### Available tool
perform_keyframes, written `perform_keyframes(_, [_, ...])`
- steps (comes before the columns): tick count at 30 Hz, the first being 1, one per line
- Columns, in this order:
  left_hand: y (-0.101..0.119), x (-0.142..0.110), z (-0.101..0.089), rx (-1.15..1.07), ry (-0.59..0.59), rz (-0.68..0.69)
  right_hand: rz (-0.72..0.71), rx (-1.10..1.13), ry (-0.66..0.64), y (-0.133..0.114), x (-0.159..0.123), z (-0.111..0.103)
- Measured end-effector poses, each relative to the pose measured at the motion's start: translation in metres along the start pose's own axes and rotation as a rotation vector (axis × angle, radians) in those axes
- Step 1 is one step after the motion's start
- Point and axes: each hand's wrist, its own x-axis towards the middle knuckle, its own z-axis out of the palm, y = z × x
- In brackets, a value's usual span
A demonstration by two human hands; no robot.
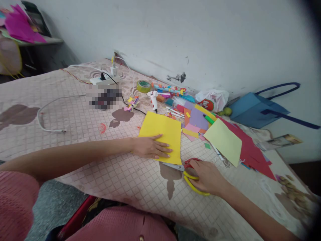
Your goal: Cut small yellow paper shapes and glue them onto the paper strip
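This is looking like a room in a home, doubling as a craft corner: a quilted, patterned cloth (82,144) is spreading beneath a glue gun (153,99), a tape roll (143,86) and scraps of coloured paper (199,119), a power strip (107,80) is carrying plugs (102,77), and the pale wall (155,36) behind is showing scuffs and dark patches (182,77).

Our bare left hand (151,147): flat, palm down, outspread | our bare right hand (208,175): curled in a grip
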Motion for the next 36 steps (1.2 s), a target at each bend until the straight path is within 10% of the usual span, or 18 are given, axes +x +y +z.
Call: perform_keyframes(36, [-0.004, -0.012, -0.011, -0.051, 0.068, -0.030, 0.037, 0.071, -0.009, -0.005, 0.002, -0.004])
